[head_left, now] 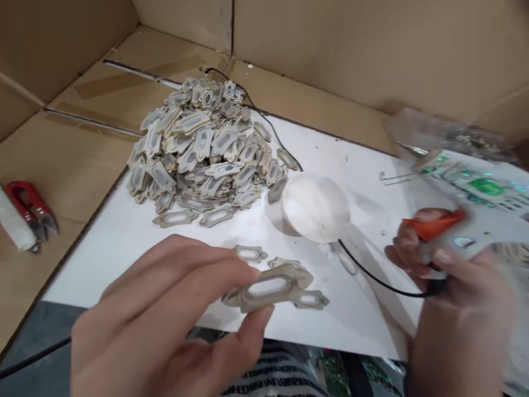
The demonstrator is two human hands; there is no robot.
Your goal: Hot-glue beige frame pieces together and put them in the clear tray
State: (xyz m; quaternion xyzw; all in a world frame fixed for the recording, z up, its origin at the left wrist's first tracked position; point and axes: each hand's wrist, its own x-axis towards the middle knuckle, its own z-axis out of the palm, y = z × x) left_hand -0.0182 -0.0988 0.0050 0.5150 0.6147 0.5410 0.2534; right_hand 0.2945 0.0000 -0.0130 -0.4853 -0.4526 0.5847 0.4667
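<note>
Pinches one beige oval frame (pixel 266 289) in the left grip (pixel 165 314), just above the white bench (pixel 372 165). Clenches a glue gun (pixel 467 226) in the right grip (pixel 450 292). Shows a few loose frames (pixel 252 253) lying beneath and, beyond, a large heap (pixel 202 149) apparently not yet handled.

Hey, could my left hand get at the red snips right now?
Probably yes: the red snips lie on the cardboard off to the left with nothing between, but the left hand is pinching a beige frame piece, so it isn't free.
</note>
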